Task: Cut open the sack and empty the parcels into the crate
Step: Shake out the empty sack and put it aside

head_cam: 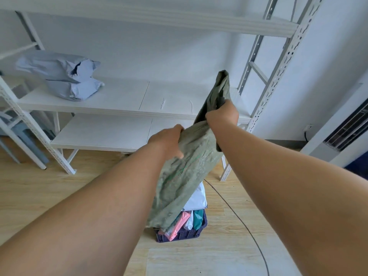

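A green woven sack hangs upside down over a dark blue crate on the floor. My left hand grips the sack's upper left side. My right hand grips it higher up, near its raised bottom end. The sack's open mouth reaches down to the crate. Pink, teal and white parcels lie piled in the crate, partly hidden by the sack.
White metal shelving stands behind the crate, with two grey-blue mailer bags on its middle shelf. A black cable runs across the wooden floor at the right. A white unit stands at the right edge.
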Tool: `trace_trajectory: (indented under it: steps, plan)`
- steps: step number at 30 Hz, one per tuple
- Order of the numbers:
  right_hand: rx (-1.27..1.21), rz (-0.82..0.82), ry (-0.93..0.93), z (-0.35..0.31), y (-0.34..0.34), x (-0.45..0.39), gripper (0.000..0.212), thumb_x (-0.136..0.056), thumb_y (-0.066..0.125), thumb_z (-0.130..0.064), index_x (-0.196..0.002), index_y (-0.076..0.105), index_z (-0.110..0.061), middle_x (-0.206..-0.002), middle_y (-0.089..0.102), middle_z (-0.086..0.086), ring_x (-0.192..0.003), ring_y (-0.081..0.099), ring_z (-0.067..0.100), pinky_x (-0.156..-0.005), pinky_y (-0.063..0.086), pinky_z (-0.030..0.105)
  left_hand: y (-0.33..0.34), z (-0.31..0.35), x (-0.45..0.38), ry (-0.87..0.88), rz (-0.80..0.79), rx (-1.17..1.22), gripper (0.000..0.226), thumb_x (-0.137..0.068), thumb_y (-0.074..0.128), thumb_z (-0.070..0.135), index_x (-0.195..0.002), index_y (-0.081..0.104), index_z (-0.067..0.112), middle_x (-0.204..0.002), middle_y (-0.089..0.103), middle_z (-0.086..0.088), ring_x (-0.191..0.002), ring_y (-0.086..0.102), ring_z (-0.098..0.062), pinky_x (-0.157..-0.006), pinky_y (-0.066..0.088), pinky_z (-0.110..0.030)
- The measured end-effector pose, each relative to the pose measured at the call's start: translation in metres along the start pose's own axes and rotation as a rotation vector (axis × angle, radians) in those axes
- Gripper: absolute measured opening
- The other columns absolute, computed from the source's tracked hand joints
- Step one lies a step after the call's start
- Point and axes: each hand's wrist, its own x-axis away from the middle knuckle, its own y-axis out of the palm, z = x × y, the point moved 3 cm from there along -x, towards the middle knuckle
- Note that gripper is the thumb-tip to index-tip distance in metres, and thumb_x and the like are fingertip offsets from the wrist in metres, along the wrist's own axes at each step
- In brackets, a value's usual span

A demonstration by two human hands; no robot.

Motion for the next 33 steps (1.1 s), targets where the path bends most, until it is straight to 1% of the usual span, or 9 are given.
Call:
trace_trajectory:
  steps: [3,10,13,17,20,24,29,31,33]
  plan:
    - [0.115,0.022,-0.097,-0.001,-0.003,-0.003,0.054,-0.081,0.052,0.002,-0.128,0.049,-0.024,-0.095,0.057,-0.001,-0.084,0.056,0.022,-0.066,0.050,0.031,0.011,-0.020,0.007,-0.132,-0.124,-0.220,0.049,-0.076,0.069,0.008,-0.121,0.050,0.015,-0.094,0.055,-0.002,-0.086,0.059,-0.023,-0.068,0.048,-0.031]
    - [0.413,-0.272,-0.316,0.001,0.011,-0.002,0.058,-0.077,0.059,0.001,-0.131,0.056,-0.021,-0.118,0.066,0.005,-0.100,0.061,0.027,-0.082,0.056,0.034,-0.007,-0.021,0.014,-0.046,0.313,-0.453,0.032,-0.090,0.044,0.001,-0.107,0.061,0.023,-0.099,0.061,-0.003,-0.096,0.058,-0.026,-0.076,0.034,-0.034]
    - [0.394,-0.356,-0.346,0.004,0.012,0.001,0.049,-0.079,0.061,-0.001,-0.125,0.060,-0.017,-0.111,0.065,0.007,-0.099,0.061,0.030,-0.074,0.049,0.029,-0.011,-0.027,0.013,0.022,0.379,-0.475,0.033,-0.090,0.049,0.002,-0.112,0.061,0.023,-0.102,0.061,-0.004,-0.099,0.057,-0.027,-0.081,0.039,-0.037]
    - [0.288,-0.240,-0.260,0.010,0.007,-0.003,0.044,-0.079,0.057,-0.001,-0.120,0.063,-0.018,-0.091,0.060,0.002,-0.083,0.055,0.025,-0.060,0.040,0.024,-0.005,-0.038,0.012,-0.104,0.239,-0.313,0.054,-0.085,0.059,0.004,-0.133,0.051,0.029,-0.121,0.059,-0.004,-0.111,0.056,-0.027,-0.091,0.043,-0.042]
    - [0.133,-0.177,-0.168,0.013,0.005,-0.005,0.046,-0.080,0.054,-0.002,-0.121,0.062,-0.021,-0.092,0.060,0.002,-0.083,0.056,0.024,-0.065,0.042,0.026,0.002,-0.040,0.011,-0.117,0.095,-0.306,0.056,-0.082,0.061,0.012,-0.134,0.050,0.031,-0.124,0.057,-0.004,-0.116,0.053,-0.027,-0.092,0.040,-0.042]
    - [-0.003,-0.123,-0.189,0.002,0.004,-0.001,0.033,-0.081,0.054,-0.003,-0.109,0.061,-0.020,-0.088,0.060,0.002,-0.083,0.057,0.024,-0.068,0.044,0.030,0.001,-0.042,0.016,-0.199,0.358,-0.171,0.045,-0.083,0.069,0.024,-0.126,0.057,0.020,-0.134,0.038,-0.008,-0.125,0.036,-0.029,-0.098,0.039,-0.040]
    - [-0.244,-0.012,-0.047,-0.003,-0.002,-0.002,0.025,-0.081,0.055,-0.009,-0.100,0.061,-0.023,-0.077,0.058,-0.004,-0.081,0.060,0.023,-0.074,0.052,0.034,-0.003,-0.025,0.014,-0.206,0.449,0.145,0.124,-0.054,0.074,0.074,-0.149,0.006,0.031,-0.158,-0.012,-0.004,-0.147,-0.007,-0.029,-0.116,0.002,-0.052]
    - [-0.297,0.013,-0.026,-0.006,-0.007,-0.004,0.025,-0.080,0.056,-0.009,-0.100,0.064,-0.023,-0.078,0.060,-0.003,-0.081,0.061,0.021,-0.076,0.054,0.035,-0.001,-0.025,0.008,-0.245,0.375,0.372,0.135,-0.053,0.074,0.074,-0.148,-0.011,0.034,-0.160,-0.010,-0.003,-0.148,-0.001,-0.029,-0.117,0.002,-0.055]
    - [-0.349,-0.017,-0.007,-0.009,-0.009,-0.005,0.025,-0.080,0.057,-0.008,-0.097,0.066,-0.024,-0.080,0.061,-0.002,-0.079,0.060,0.019,-0.076,0.054,0.033,0.002,-0.026,0.000,-0.282,0.254,0.650,0.137,-0.051,0.070,0.079,-0.146,-0.019,0.036,-0.160,0.011,-0.005,-0.144,0.020,-0.033,-0.115,0.016,-0.058]
